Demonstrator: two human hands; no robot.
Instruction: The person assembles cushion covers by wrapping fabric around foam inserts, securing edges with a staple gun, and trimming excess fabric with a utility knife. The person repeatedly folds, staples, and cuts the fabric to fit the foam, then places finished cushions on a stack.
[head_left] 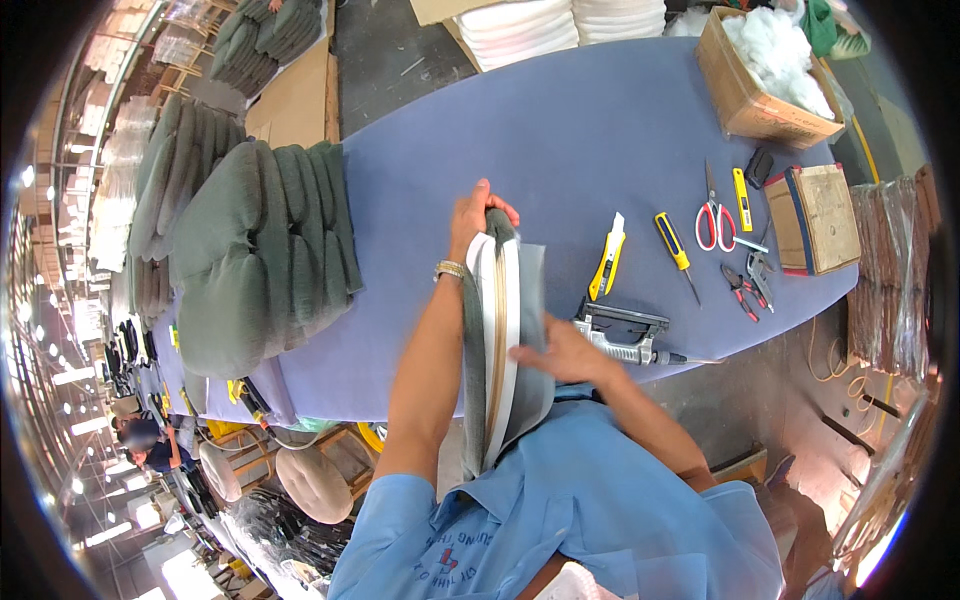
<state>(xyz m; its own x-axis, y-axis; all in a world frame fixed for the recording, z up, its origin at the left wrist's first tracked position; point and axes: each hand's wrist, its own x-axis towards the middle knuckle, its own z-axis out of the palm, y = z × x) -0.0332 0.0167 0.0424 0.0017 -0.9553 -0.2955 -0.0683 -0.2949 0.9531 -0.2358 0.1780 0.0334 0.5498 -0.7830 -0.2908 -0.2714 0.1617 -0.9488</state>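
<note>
A layered seat cushion (475,370) stands on edge before me, with dark green fabric, white layers, a tan board edge and a grey sheet (533,290) on its right side. My left hand (480,215) is closed round its far end, the fingers partly hidden behind the fabric. Lower down, my right hand (565,352) grips the right side. Its thumb lies over the white edge, and its other fingers press on the grey sheet, partly out of sight. Just right of that hand lies a staple gun (625,335), near a yellow utility knife (608,258).
Stacked green cushions (255,245) stand at the left of the blue table (560,110). To the right lie a screwdriver (677,250), scissors (714,222), another yellow knife (742,199), pliers (740,290) and a worn box (818,220). A carton (750,95) holds white stuffing.
</note>
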